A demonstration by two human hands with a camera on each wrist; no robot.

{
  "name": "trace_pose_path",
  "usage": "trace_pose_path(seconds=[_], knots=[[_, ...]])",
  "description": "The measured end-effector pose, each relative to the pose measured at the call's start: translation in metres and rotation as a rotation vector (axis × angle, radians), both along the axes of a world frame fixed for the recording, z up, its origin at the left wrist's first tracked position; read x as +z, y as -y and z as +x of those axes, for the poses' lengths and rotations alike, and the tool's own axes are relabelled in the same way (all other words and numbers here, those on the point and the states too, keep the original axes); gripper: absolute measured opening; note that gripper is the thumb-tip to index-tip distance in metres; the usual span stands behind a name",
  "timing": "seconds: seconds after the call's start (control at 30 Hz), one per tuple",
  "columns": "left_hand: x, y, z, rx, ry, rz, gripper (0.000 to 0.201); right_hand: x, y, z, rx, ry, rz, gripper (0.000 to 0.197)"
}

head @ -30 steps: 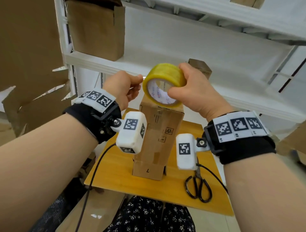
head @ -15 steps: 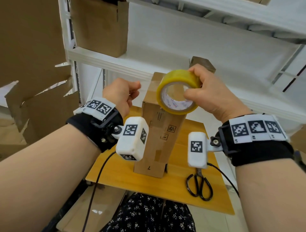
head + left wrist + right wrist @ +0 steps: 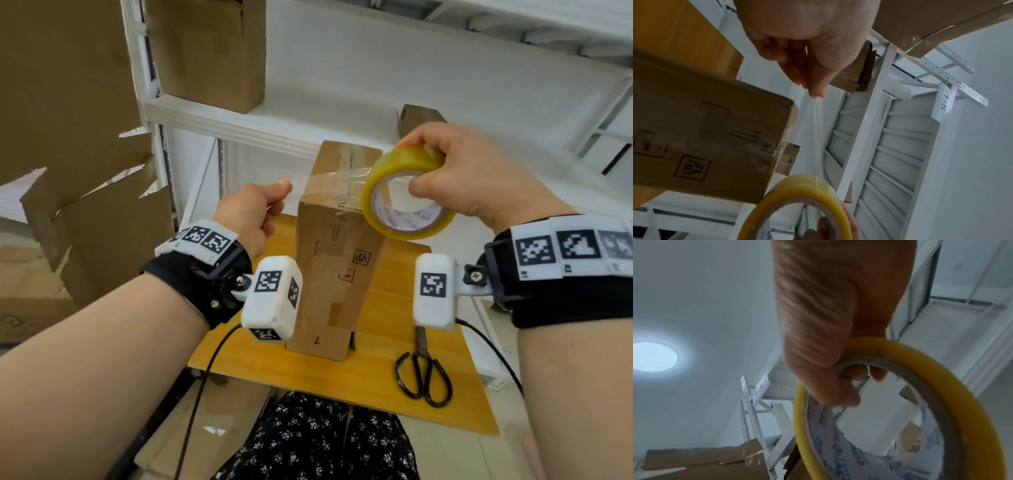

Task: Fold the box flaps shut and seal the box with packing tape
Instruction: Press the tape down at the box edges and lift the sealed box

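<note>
Both forearms are raised. The left hand (image 3: 251, 214) is curled, thumb and fingers pinching together. The right hand (image 3: 469, 178) is beside it, fingers hooked, thumb pressing inward.

We note L hand (image 3: 809, 40) at 12 o'clock pinching tape strip (image 3: 818, 129); roll (image 3: 797, 206) at 6; box (image 3: 705, 138) at 9.

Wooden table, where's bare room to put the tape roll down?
Bare wood lies on the table in front of the box, left of the scissors, and right of the box behind them. The left edge is tight.
</note>
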State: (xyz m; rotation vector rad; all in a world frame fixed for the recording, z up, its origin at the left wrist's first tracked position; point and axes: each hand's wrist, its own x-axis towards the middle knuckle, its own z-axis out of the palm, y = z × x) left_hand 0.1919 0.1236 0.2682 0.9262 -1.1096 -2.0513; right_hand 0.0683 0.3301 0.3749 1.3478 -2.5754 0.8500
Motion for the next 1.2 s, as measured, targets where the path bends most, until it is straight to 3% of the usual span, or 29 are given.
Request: trace_pose_path(seconds=[0.23, 0.57, 0.7, 0.83, 1.07, 1.2], knots=[[-0.01, -0.006, -0.008, -0.018, -0.033, 0.005, 0.018, 0.001, -0.009, 0.005, 0.037, 0.115, 0.052, 0.061], [-0.015, 0.0, -0.019, 0.069, 0.104, -0.053, 0.018, -0.009, -0.001, 0.0, -0.055, 0.037, -0.075, 0.051], [-0.013, 0.002, -0.022, -0.047, 0.1, -0.168, 0.027, -0.009, 0.002, -0.001, -0.072, 0.052, -0.051, 0.049], [-0.005, 0.009, -0.022, -0.019, 0.171, -0.226, 0.029, -0.008, 0.006, -0.001, -0.078, 0.056, -0.052, 0.049], [-0.003, 0.01, -0.022, 0.027, 0.16, -0.19, 0.015, -0.004, 0.007, 0.0, -0.099, 0.038, 0.08, 0.045], [-0.006, 0.012, -0.025, -0.028, 0.097, -0.25, 0.023, -0.002, 0.008, 0.0, -0.114, 0.047, 0.088, 0.044]])
